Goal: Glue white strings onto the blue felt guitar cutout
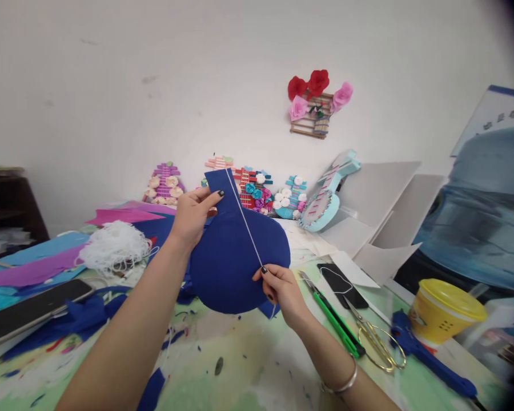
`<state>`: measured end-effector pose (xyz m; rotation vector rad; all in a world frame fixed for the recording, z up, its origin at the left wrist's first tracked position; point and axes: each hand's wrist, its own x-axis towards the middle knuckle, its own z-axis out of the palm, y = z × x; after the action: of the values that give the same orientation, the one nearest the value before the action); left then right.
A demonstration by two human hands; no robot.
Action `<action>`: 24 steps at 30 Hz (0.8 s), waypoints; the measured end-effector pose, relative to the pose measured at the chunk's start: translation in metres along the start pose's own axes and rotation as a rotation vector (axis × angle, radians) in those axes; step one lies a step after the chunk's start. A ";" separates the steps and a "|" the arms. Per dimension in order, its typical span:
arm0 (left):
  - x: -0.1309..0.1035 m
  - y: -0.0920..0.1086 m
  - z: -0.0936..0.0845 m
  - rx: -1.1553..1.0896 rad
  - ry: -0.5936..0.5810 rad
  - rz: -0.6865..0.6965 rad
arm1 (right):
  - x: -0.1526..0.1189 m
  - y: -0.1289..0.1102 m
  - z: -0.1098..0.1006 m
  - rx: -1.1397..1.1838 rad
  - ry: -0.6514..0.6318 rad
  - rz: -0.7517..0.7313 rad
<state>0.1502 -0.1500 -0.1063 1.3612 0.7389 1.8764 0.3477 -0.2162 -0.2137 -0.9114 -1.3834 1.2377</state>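
A dark blue lute-shaped cutout [231,262], with a round body and a short neck, is held up above the table. My left hand [192,214] pinches its neck at the left edge, thumb in front and the other fingers partly hidden behind. A white string [247,225] runs taut and slanting from the top of the neck across the body. Its lower end is pinched between the thumb and fingers of my right hand [280,288], in front of the body's lower right. A loose tail of string hangs below that hand.
Right of my hands lie a green utility knife [336,319], gold-handled scissors [374,339], a black phone [342,283], a blue glue gun [432,357] and a yellow tub [448,314]. Tangled white string [115,248] lies left. Decorated paper instruments [325,200] stand against the wall.
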 end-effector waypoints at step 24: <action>0.010 0.005 -0.018 -0.075 0.040 0.049 | -0.004 0.016 -0.005 0.053 0.017 0.215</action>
<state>0.1297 -0.1456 -0.1018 1.3093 0.6542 1.9548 0.3517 -0.2157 -0.2305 -1.0524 -1.2579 1.4177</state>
